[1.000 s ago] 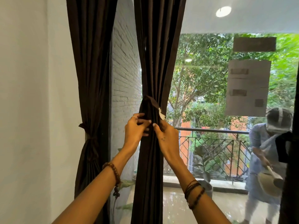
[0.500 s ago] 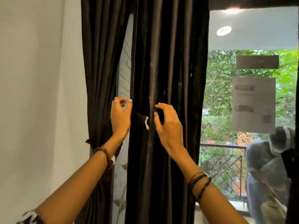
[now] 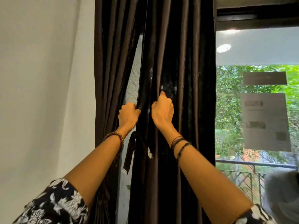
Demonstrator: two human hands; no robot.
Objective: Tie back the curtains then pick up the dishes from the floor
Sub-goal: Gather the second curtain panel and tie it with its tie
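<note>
Head view, we see left hand [image 3: 129, 114] clenched on curtain [image 3: 174, 78] left edge, right hand [image 3: 162, 111] gripping a fold just right, tie-back strap [image 3: 130, 152] dangling below

The left hand's [image 3: 129, 116] fingertips were buried in the dark curtain's [image 3: 176, 78] folds. The curtain ran off the frame at 12 and 6 o'clock. At 4 o'clock a blurred grey figure [image 3: 282, 191] was cut by the edge; the taped paper's [image 3: 265, 122] markings were unreadable.

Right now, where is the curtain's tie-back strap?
The tie-back strap hangs loose in the lower centre of the head view, on the middle curtain's left edge, just below the left hand.
</note>
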